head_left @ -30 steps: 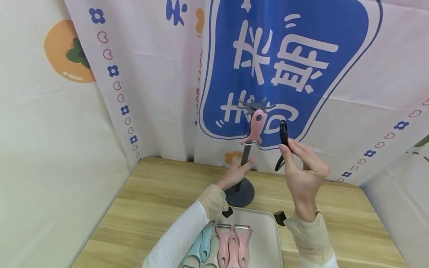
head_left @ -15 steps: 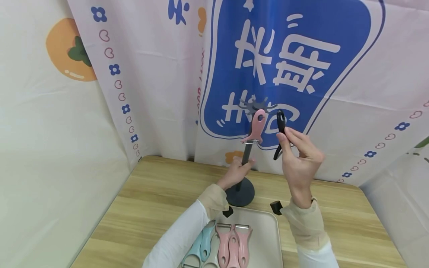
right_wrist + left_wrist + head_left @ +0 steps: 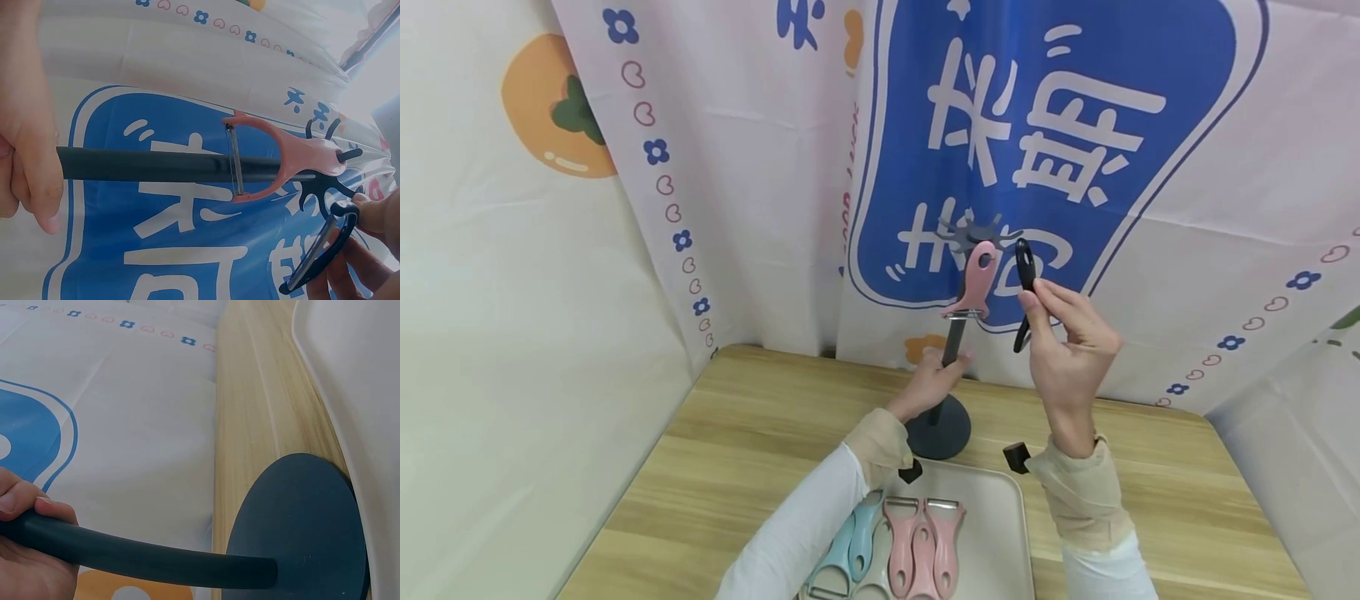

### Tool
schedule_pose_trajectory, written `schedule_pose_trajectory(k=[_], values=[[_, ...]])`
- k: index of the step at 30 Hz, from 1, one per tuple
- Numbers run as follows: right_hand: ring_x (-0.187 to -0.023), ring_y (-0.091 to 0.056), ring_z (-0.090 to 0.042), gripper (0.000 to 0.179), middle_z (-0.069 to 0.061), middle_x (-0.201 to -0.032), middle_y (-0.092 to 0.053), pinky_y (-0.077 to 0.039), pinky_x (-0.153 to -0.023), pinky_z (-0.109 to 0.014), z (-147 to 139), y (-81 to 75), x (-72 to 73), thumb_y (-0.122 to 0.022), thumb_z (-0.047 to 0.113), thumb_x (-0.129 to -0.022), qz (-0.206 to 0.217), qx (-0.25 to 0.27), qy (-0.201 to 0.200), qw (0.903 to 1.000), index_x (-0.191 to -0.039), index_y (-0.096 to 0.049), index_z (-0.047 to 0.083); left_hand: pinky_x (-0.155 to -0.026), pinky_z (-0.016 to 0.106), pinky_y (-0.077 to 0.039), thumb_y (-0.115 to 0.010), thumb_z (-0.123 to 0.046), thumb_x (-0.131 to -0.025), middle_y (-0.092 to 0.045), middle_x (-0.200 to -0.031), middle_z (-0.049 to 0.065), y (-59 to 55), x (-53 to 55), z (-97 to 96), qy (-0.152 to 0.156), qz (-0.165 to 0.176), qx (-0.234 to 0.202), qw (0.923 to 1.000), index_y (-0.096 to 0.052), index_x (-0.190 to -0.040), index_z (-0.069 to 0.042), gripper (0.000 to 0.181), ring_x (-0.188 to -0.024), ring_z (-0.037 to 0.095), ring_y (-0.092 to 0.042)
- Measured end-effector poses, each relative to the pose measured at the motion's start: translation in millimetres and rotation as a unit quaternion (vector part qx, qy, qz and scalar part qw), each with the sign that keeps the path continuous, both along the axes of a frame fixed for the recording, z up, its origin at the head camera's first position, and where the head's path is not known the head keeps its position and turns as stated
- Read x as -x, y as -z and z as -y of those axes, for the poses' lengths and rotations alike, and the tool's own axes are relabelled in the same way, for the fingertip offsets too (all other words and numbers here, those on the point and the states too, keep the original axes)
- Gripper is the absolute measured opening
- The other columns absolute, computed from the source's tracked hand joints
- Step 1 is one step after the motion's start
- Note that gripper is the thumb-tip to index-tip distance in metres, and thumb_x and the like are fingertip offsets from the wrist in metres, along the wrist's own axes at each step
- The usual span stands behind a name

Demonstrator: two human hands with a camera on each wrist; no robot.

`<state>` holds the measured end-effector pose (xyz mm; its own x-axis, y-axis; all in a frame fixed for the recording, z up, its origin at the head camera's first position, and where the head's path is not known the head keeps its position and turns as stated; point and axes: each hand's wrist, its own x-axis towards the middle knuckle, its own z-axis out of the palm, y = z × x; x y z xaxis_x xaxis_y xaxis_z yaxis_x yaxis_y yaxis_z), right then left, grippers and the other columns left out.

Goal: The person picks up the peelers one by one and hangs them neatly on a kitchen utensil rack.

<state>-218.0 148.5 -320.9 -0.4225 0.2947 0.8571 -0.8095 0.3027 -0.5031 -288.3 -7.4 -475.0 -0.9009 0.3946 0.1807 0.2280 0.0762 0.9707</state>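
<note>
My left hand (image 3: pixel 927 390) grips the pole of a dark rack stand (image 3: pixel 156 559), whose round base rests on the table. Several curved hooks (image 3: pixel 322 187) spread out at the top. From one hook hangs a pink peeler (image 3: pixel 977 287), blade end down, through the hole in its handle. To its right, my right hand (image 3: pixel 1071 354) pinches a black peeler (image 3: pixel 1024 262) between thumb and fingers, its handle hole upward. That hole end overlaps the tip of a right-hand hook in the head view. Fingers partly cover the black peeler's middle.
A beige tray (image 3: pixel 996 508) lies in front of the stand. On it are several pink peelers (image 3: pixel 902 546), blue peelers (image 3: pixel 862 542) and a pale peeler (image 3: pixel 877 558). A printed cloth (image 3: pixel 775 208) hangs behind the wooden table (image 3: pixel 700 467).
My right hand has moved left and up with the black peeler, bringing its hole end to the hooks. The left hand keeps its grip on the pole.
</note>
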Motion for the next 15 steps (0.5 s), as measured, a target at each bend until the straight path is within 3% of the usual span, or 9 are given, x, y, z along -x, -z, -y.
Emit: schedule_pose_trajectory(k=[15], values=[[-0.098,-0.076,-0.008,0.019,-0.021,-0.103,-0.08,-0.06,-0.086,-0.021,6.3,2.4,6.0,-0.082,-0.011,-0.087,0.002,-0.021,0.013,0.9997,-0.104,-0.082,-0.003,-0.048,0.026,-0.021,-0.052,-0.032,-0.114,-0.034,-0.053,-0.007,0.4,-0.1,1.0,-0.005,-0.005,0.002,1.0,-0.044,-0.059,-0.014,0.059,-0.046,0.009,-0.026]])
